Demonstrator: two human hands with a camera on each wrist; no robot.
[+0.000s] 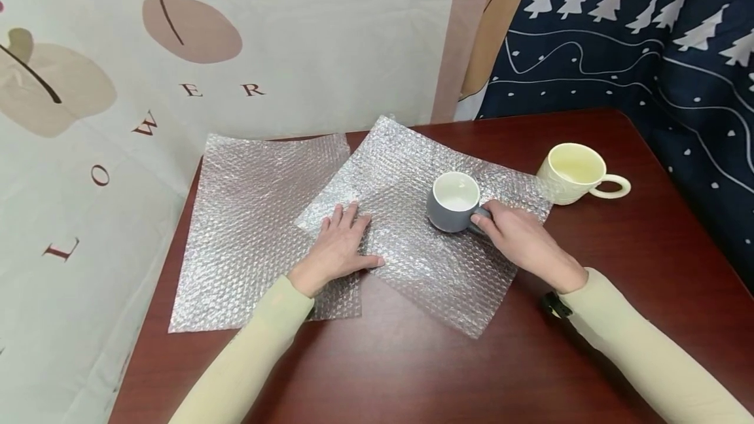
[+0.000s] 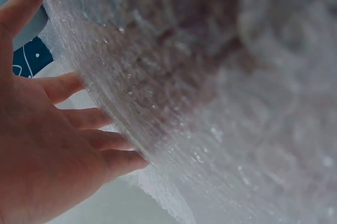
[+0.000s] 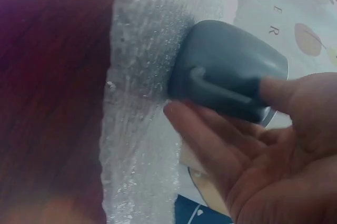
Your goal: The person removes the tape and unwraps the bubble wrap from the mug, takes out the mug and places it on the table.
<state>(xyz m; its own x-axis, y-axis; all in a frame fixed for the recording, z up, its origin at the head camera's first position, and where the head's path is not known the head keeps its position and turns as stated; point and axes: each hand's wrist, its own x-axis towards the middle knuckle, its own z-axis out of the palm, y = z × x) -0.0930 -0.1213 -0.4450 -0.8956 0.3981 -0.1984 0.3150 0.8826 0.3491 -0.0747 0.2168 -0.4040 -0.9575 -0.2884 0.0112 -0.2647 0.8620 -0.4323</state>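
Observation:
A grey mug [image 1: 449,213] with a pale inside stands upright on a tilted sheet of bubble wrap [image 1: 412,273]. My right hand [image 1: 521,241] grips its handle from the right, thumb on top; the right wrist view shows the handle [image 3: 221,88] between thumb and fingers. On the left part of that sheet, close to its left corner, my left hand [image 1: 337,247] lies with fingers spread. In the left wrist view its straight fingers [image 2: 92,116] touch the bubble wrap.
A second sheet of bubble wrap [image 1: 235,234] lies to the left, partly under the first. At the right, a pale yellow mug [image 1: 573,175] stands against the upper sheet's right corner, its handle pointing right. Printed cloths hang behind the dark red table [image 1: 624,319].

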